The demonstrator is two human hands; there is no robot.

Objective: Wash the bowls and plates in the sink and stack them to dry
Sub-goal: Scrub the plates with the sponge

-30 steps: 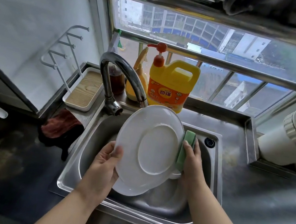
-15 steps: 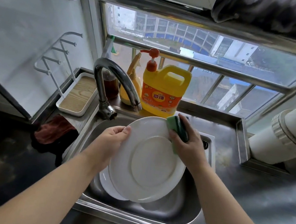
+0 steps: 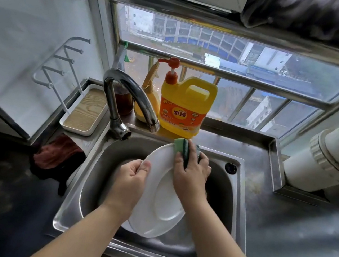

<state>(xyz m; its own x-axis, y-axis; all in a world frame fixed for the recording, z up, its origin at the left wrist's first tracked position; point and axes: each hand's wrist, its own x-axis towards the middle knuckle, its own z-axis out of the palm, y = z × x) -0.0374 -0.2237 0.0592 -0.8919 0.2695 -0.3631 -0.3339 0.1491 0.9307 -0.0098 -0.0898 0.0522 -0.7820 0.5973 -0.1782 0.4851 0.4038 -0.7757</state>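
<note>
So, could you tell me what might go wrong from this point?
The left hand grips the tilted white plate by its rim only; wet, it could slip onto the dishes below in the sink. The right hand pressing the sponge near the top rim could lever it loose.

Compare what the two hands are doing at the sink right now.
The left hand grips the left rim of the white plate, steadying it on edge over the sink; the right hand holds the green sponge against the plate's top rim. The left thumb lies on the plate's face; the right fingers curl over the sponge. Both are bare and touch the same plate.
</note>
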